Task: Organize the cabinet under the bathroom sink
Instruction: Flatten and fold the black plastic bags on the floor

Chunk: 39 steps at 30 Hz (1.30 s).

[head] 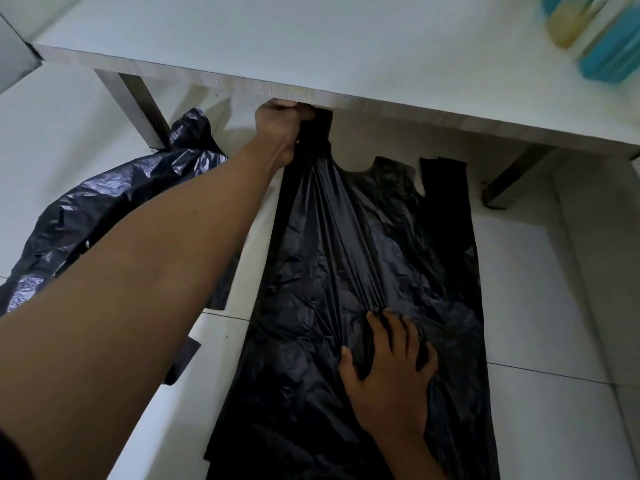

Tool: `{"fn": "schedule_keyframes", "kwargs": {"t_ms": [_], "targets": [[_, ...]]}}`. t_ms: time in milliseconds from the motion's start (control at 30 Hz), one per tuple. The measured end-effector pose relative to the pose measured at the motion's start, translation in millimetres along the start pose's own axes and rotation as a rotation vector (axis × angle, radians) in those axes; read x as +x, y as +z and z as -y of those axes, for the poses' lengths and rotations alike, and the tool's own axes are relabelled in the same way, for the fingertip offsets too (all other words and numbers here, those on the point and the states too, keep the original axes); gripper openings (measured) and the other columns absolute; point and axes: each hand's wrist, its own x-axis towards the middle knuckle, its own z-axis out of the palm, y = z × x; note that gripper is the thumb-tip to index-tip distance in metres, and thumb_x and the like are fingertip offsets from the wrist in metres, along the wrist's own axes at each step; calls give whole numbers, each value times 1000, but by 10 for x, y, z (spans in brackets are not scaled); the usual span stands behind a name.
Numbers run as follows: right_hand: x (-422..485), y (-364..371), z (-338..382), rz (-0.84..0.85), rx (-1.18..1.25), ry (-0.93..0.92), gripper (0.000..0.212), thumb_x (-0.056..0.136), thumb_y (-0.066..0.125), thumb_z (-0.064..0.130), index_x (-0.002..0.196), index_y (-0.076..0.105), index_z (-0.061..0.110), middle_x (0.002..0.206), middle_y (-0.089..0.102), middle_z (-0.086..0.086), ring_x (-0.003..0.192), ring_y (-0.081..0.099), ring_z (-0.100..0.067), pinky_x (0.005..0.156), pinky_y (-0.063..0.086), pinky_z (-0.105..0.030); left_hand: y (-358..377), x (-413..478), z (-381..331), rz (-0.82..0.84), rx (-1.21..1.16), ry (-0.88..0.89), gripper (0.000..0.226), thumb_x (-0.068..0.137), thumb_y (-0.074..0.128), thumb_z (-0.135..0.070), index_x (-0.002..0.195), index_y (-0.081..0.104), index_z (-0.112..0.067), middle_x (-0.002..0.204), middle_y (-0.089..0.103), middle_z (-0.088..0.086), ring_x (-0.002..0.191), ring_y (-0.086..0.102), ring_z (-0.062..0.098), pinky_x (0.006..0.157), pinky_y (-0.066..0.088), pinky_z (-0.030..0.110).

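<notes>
Black bag (pixel 363 237) stretches between left hand (pixel 280 133) and right hand (pixel 388 372).

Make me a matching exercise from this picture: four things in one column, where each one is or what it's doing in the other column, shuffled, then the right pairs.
Column one
1. left hand
2. right hand
3. crumpled dark plastic bag
4. blurred teal and yellow containers

Column two
A. on the white tabletop, far right
B. grips a handle of the flat black plastic bag at the table edge
C. lies on the white tiled floor, at the left
D. presses, fingers spread, on the flat bag's middle

Pairs: 1-B, 2-D, 3-C, 4-A
</notes>
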Motion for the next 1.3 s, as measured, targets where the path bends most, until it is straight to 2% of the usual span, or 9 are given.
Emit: {"fn": "schedule_keyframes", "kwargs": {"t_ms": [133, 300, 433, 500, 633, 767, 900, 1100, 1300], "targets": [[6, -7, 3, 11, -3, 1, 62, 89, 36, 67, 140, 46, 32, 151, 36, 5, 144, 26, -23, 113, 14, -57, -12, 42, -45, 33, -95, -13, 33, 75, 69, 19, 105, 59, 8, 81, 72, 20, 71, 70, 33, 67, 58, 38], [8, -1, 5, 7, 0, -3, 63, 89, 35, 68, 141, 45, 32, 151, 36, 5, 144, 27, -23, 113, 15, -57, -36, 39, 3, 64, 122, -73, 76, 71, 84, 9, 139, 50, 0, 105, 69, 16, 84, 72, 29, 60, 61, 36], [2, 6, -7, -7, 6, -10, 63, 90, 35, 67, 140, 45, 31, 150, 37, 3, 143, 27, -24, 113, 14, -57, -100, 228, 38, 16, 388, 66, 77, 69, 91, -28, 134, 56, -5, 102, 73, 5, 80, 72, 16, 62, 61, 28], [1, 9, -7, -4, 3, -9, 63, 90, 35, 67, 141, 45, 32, 150, 37, 3, 143, 27, -24, 113, 14, -57, -134, 272, 9, 11, 451, 109, 78, 70, 89, -32, 134, 55, -2, 108, 74, 1, 82, 72, 12, 61, 57, 22], [-1, 17, -10, -10, 12, -12, 63, 90, 36, 67, 141, 45, 31, 150, 38, 3, 144, 27, -24, 114, 14, -58, -228, 91, 60, -31, 753, 312, 62, 83, 81, -32, 134, 54, -8, 129, 58, 3, 107, 56, 13, 86, 49, 24], [1, 14, -15, -13, 19, -12, 63, 90, 37, 67, 141, 44, 32, 151, 36, 4, 144, 24, -23, 114, 11, -57, -406, -439, 390, 176, 1176, 653, 51, 83, 68, -51, 124, 64, -20, 119, 65, 6, 104, 61, 23, 93, 53, 39], [6, 6, -6, -17, 13, -15, 63, 89, 37, 67, 141, 44, 31, 150, 38, 3, 143, 26, -23, 113, 14, -57, -787, -1242, 792, 285, 1342, 768, 53, 84, 61, -59, 120, 64, -20, 115, 63, 6, 108, 57, 25, 92, 48, 43], [-34, -54, 15, -44, 57, -37, 63, 89, 39, 66, 140, 44, 30, 150, 37, 4, 143, 24, -21, 114, 13, -56, -1450, -2165, 1315, 82, 1379, 583, 74, 86, 53, -71, 142, 46, -24, 133, 54, 1, 123, 47, 25, 100, 39, 45], [-40, -144, -7, 21, 134, -48, 65, 87, 43, 69, 142, 39, 35, 154, 30, 7, 145, 13, -16, 116, 5, -53, -1657, -2303, 1401, 144, 1272, 518, 101, 83, 44, -79, 156, 23, -12, 140, 54, 11, 127, 47, 30, 111, 36, 48]]}}
